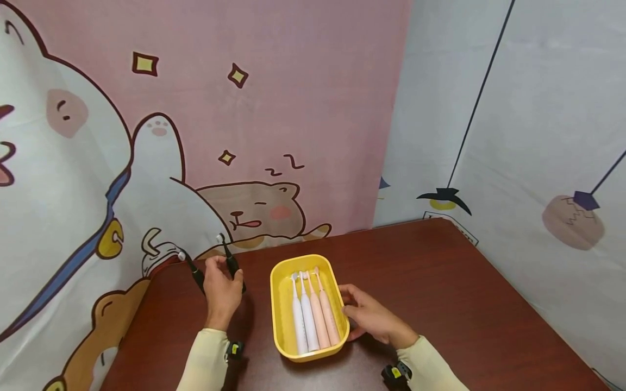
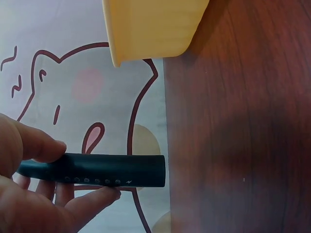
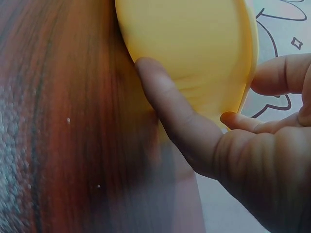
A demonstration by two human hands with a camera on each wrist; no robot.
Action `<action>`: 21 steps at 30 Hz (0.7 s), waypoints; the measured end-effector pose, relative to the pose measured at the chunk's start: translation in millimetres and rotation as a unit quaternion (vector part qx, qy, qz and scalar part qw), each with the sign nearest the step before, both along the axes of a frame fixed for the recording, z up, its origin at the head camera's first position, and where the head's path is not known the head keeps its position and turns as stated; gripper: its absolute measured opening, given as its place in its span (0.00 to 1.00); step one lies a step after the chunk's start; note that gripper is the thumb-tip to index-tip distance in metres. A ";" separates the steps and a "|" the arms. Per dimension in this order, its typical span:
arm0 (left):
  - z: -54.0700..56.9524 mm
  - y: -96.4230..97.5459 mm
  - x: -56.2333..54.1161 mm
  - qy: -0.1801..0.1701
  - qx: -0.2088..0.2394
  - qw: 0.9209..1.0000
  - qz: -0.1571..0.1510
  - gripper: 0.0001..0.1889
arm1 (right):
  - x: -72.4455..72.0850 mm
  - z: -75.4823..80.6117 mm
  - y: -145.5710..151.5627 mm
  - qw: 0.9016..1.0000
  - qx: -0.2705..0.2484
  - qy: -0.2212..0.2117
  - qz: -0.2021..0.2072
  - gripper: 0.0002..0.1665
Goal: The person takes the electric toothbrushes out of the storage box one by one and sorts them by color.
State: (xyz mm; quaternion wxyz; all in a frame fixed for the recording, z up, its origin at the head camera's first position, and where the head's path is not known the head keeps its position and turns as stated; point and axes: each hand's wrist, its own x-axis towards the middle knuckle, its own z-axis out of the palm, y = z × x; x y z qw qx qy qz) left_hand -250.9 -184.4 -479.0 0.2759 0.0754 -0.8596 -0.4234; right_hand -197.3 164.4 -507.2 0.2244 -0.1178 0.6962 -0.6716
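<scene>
In the head view my left hand (image 1: 222, 290) holds two black electric toothbrushes, heads pointing away. One black toothbrush (image 1: 232, 264) is pinched between thumb and fingers; the other black toothbrush (image 1: 198, 276) sticks out on the hand's left side, its lower part hidden. The left wrist view shows a black handle (image 2: 121, 170) with a row of small marks. A yellow tray (image 1: 276, 320) stands before me. Inside lie two white toothbrushes (image 1: 307, 320) and two pink toothbrushes (image 1: 326, 315), side by side. My right hand (image 1: 374, 315) grips the tray's right side, fingers along its outer wall (image 3: 194, 63).
The dark red-brown wooden table (image 1: 415, 271) carries the tray. A cartoon-printed cloth (image 1: 318, 108) hangs behind and to the left, and a pale printed cloth (image 1: 513, 108) lines the right side. Each wrist wears a strap with a small dark camera (image 1: 235, 349).
</scene>
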 end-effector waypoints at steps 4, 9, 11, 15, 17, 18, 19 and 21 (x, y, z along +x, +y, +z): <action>-1.9 -0.1 -1.2 -0.007 0.005 1.000 0.001 0.25 | 0.3 -1.1 0.4 1.000 -0.002 0.000 0.001 0.32; -5.2 0.0 -1.7 -0.018 0.011 1.000 0.001 0.25 | 0.3 -0.5 0.6 1.000 -0.003 -0.002 0.002 0.33; -6.6 0.1 -1.7 -0.021 0.012 1.000 0.002 0.25 | 0.1 -0.2 0.5 1.000 -0.002 -0.003 0.003 0.33; -9.8 0.3 -1.7 -0.026 0.015 1.000 0.005 0.25 | -0.3 0.2 0.5 1.000 -0.001 -0.003 0.002 0.32; -11.5 0.1 -1.8 -0.027 0.014 1.000 0.007 0.24 | -0.3 0.4 0.5 1.000 -0.001 -0.004 0.001 0.32; -12.2 0.0 -1.7 -0.027 0.013 1.000 0.007 0.24 | -0.2 0.5 0.6 1.000 -0.002 -0.004 0.001 0.32; -12.8 -0.1 -1.6 -0.027 0.013 1.000 0.008 0.24 | -0.1 0.6 0.6 1.000 -0.002 -0.005 0.001 0.32; -14.2 -0.3 -1.7 -0.026 0.011 1.000 0.010 0.24 | 0.3 0.8 0.8 1.000 -0.002 -0.005 0.001 0.32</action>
